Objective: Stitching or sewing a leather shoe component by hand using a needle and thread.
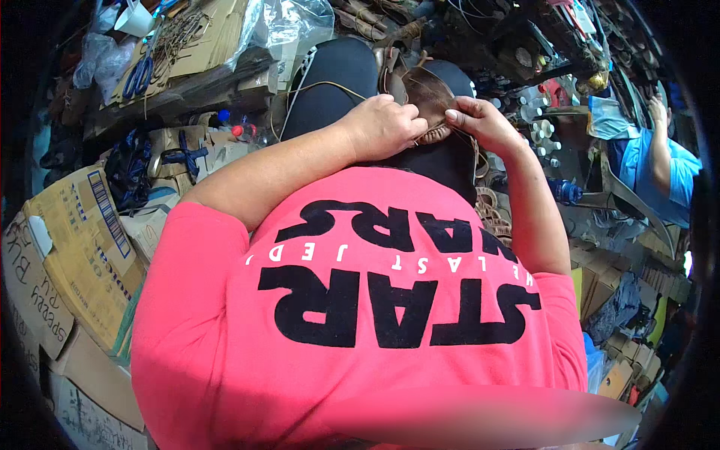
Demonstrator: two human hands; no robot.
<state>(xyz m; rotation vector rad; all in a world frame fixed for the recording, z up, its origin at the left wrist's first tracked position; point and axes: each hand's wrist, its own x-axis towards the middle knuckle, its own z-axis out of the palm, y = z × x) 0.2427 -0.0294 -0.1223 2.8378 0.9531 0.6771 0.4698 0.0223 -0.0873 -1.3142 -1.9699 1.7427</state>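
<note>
A brown leather shoe with a puckered, stitched part rests on my lap between my knees. My left hand is curled closed at the shoe's left side. A thin tan cord loops over my dark trouser leg and runs into that hand. My right hand comes from the right, thumb and forefinger pinched at the shoe's right edge. Exactly what lies between those fingertips is too small to tell. Fingers cover part of the stitched area.
Cardboard boxes stand at the left. Blue-handled scissors lie on a cardboard-covered surface beside a white cup. Several small bottles stand to the right, near another person in a blue top. Shoes lie by my right side.
</note>
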